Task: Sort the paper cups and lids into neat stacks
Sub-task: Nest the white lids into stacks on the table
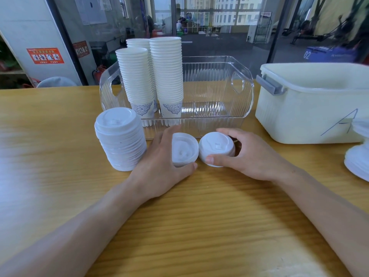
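A tall stack of white lids [121, 139] stands on the wooden table [199, 216], left of my hands. My left hand [159, 166] grips one white lid [183, 149] between thumb and fingers. My right hand [251, 154] grips a small stack of white lids [216, 147], thumb in front, fingers behind. The two sets of lids almost touch. Three tall stacks of white paper cups [169, 76] with blue patterns stand in the left part of a clear plastic bin [219, 92] behind my hands.
A cream plastic tub [309, 108] marked with a letter A stands at the right. More white lids [357, 156] lie at the table's right edge. Behind the table is a glass wall.
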Demonstrator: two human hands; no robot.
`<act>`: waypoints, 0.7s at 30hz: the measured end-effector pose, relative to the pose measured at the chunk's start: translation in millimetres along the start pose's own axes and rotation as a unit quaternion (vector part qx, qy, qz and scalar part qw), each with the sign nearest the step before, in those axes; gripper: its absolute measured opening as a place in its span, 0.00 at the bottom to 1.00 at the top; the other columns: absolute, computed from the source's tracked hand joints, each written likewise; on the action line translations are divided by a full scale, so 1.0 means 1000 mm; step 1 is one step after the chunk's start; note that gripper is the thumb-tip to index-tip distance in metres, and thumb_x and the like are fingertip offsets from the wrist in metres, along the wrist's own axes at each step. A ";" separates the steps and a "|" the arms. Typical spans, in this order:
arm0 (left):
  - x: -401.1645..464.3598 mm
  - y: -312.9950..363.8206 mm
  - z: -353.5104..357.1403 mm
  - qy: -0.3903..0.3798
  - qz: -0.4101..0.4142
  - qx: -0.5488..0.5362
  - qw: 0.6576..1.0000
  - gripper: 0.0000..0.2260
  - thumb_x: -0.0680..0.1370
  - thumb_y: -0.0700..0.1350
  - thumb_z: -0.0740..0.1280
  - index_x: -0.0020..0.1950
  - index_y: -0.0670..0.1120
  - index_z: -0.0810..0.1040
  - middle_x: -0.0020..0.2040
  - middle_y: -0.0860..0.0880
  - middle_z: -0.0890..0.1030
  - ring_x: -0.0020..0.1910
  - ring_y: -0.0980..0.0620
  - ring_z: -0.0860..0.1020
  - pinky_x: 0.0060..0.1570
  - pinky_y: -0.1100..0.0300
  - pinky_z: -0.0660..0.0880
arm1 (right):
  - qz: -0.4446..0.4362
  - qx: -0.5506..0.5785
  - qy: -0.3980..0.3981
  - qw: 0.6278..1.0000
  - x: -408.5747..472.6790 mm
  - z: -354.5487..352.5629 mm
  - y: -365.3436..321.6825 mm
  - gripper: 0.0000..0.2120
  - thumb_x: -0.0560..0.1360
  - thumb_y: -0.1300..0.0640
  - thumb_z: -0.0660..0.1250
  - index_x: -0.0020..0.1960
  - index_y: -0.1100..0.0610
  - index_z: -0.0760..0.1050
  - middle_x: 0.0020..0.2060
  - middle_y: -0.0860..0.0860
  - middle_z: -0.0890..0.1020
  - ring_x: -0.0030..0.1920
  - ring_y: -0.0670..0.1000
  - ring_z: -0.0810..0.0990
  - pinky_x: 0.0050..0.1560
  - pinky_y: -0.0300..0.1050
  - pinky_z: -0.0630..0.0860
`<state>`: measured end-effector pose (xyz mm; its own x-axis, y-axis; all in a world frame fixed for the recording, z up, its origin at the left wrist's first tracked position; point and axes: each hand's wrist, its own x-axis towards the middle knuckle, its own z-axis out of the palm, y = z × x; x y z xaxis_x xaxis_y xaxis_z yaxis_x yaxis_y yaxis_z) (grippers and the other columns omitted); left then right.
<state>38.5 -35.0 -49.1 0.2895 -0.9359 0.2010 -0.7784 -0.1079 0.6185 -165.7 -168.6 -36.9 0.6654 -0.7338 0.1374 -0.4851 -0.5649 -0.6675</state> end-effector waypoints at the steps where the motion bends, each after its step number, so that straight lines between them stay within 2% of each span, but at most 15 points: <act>1: 0.000 0.000 0.000 0.002 -0.002 -0.001 1.000 0.42 0.73 0.59 0.76 0.80 0.60 0.55 0.75 0.58 0.64 0.73 0.57 0.66 0.65 0.63 0.62 | 0.002 -0.007 0.001 1.000 0.000 0.000 0.001 0.36 0.64 0.33 0.79 0.68 0.41 0.74 0.63 0.38 0.77 0.62 0.40 0.77 0.65 0.44 0.74; 5: 0.001 0.000 -0.001 0.004 -0.006 -0.006 1.000 0.42 0.74 0.59 0.76 0.80 0.59 0.56 0.75 0.58 0.65 0.73 0.58 0.66 0.65 0.63 0.61 | 0.016 0.005 -0.001 1.000 0.000 -0.003 -0.001 0.41 0.63 0.35 0.81 0.71 0.45 0.75 0.63 0.38 0.80 0.62 0.40 0.79 0.67 0.47 0.75; 8: 0.000 -0.001 0.000 0.005 -0.006 -0.008 1.000 0.42 0.73 0.58 0.77 0.80 0.59 0.56 0.74 0.58 0.66 0.73 0.58 0.66 0.64 0.65 0.61 | 0.008 0.030 -0.006 0.999 -0.003 -0.004 -0.005 0.24 0.62 0.39 0.84 0.55 0.36 0.79 0.54 0.38 0.85 0.56 0.40 0.82 0.65 0.50 0.78; 10: 0.001 -0.001 0.000 0.011 -0.007 -0.013 1.000 0.43 0.73 0.58 0.77 0.80 0.58 0.55 0.75 0.58 0.66 0.73 0.58 0.66 0.64 0.65 0.61 | 0.002 0.029 -0.006 1.000 -0.003 -0.004 -0.008 0.21 0.61 0.40 0.84 0.48 0.34 0.78 0.51 0.39 0.86 0.54 0.40 0.83 0.63 0.52 0.79; 12: 0.001 0.000 0.000 0.021 -0.009 -0.025 0.999 0.46 0.71 0.58 0.78 0.81 0.57 0.54 0.77 0.57 0.66 0.74 0.57 0.66 0.66 0.65 0.61 | 0.003 0.016 0.001 1.000 -0.003 -0.002 -0.006 0.24 0.61 0.39 0.84 0.53 0.36 0.78 0.51 0.39 0.85 0.54 0.41 0.83 0.62 0.52 0.79; 15: 0.001 0.002 0.000 0.043 -0.009 -0.049 0.998 0.48 0.69 0.59 0.80 0.81 0.57 0.54 0.75 0.58 0.68 0.73 0.58 0.67 0.65 0.64 0.62 | -0.001 -0.041 0.004 0.999 -0.002 0.002 -0.004 0.38 0.61 0.35 0.82 0.67 0.43 0.76 0.59 0.40 0.81 0.62 0.46 0.78 0.66 0.52 0.75; 19: 0.001 0.002 0.001 0.054 -0.004 -0.059 0.997 0.49 0.68 0.59 0.81 0.80 0.57 0.55 0.72 0.58 0.71 0.70 0.59 0.69 0.63 0.64 0.62 | 0.016 -0.065 -0.003 0.998 -0.004 0.001 -0.003 0.52 0.61 0.32 0.81 0.79 0.47 0.65 0.73 0.42 0.73 0.73 0.46 0.70 0.74 0.51 0.68; 21: 0.001 0.002 0.001 0.053 0.000 -0.065 0.996 0.49 0.68 0.58 0.81 0.80 0.57 0.55 0.71 0.58 0.71 0.69 0.60 0.69 0.63 0.66 0.62 | 0.017 -0.068 -0.007 0.998 -0.005 0.000 -0.005 0.55 0.61 0.31 0.80 0.81 0.46 0.62 0.74 0.41 0.72 0.73 0.44 0.70 0.74 0.50 0.68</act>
<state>36.5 -36.7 -48.5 0.3519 -0.8943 0.2765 -0.7021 -0.0569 0.7098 -166.9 -161.8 -33.7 0.6547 -0.7484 0.1061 -0.5787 -0.5866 -0.5665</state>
